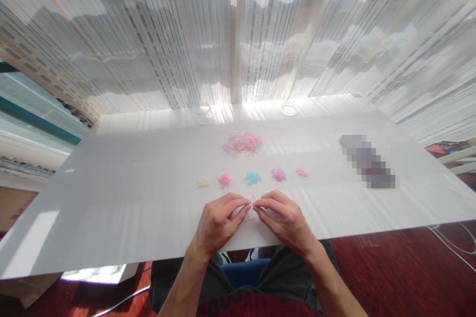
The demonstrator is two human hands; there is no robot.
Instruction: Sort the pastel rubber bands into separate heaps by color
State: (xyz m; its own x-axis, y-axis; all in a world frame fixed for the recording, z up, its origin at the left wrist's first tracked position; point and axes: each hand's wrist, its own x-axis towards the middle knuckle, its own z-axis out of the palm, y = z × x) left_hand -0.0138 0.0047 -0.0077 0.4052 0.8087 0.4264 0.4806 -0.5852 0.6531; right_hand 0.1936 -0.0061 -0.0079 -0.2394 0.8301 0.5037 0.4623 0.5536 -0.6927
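Note:
My left hand (222,217) and my right hand (283,214) meet over the near part of the white table. Thumb and forefinger of each are pinched together on thin pink strands (250,217), with the fingertips nearly touching. The fingers partly hide the strands. Just beyond lies a row of small piles of similar strands: pale yellow (203,183), bright pink (224,180), turquoise (253,177), purple (278,174) and light pink (302,172). Behind the row is a larger mixed-colour heap (242,143).
The white table (148,168) reaches back to a sheer striped curtain (167,34). A blurred-out object (368,161) lies at the right. Two round clear items, one of them a ring (289,110), are near the back edge. White cables (451,242) hang beyond the right front edge.

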